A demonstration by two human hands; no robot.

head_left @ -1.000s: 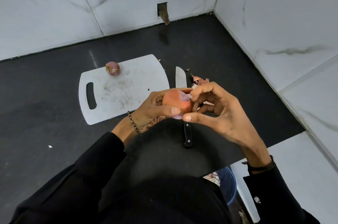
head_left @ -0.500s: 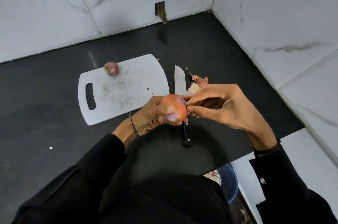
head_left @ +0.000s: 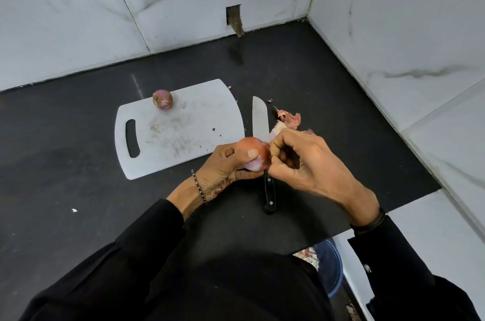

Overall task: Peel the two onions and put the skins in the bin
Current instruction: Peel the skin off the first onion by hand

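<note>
White marble-look walls meet at a corner behind a black counter (head_left: 78,163), and the head view is the only one there is. A white cutting board (head_left: 183,126) lies flat on the counter and serves as the landmark.

On the board's far edge, close to the handle-slot end, sits the small onion (head_left: 162,99); it looks purple and shiny, probably already peeled, though I cannot be sure. Just off the board's near right corner, the left hand (head_left: 225,168) is wrapped around the larger onion (head_left: 253,154), thumb across its front. That onion is mostly orange-skinned, with pale purple flesh bared at the bottom and top. The right hand (head_left: 307,163) is closed in a pinch at the onion's right side, seemingly on an edge of skin; the exact contact is hidden by the fingers.

Right of the board a knife (head_left: 260,121) lies on the counter, blade pointing away, handle passing under the hands. Beyond the knife, further right, loose skins (head_left: 290,118) lie on the counter. A blue bin (head_left: 330,268) shows below the counter's near edge, with scraps in it.

By my judgement the task is around halfway: most of the second onion's skin is still on, and the loose skins need binning.
</note>
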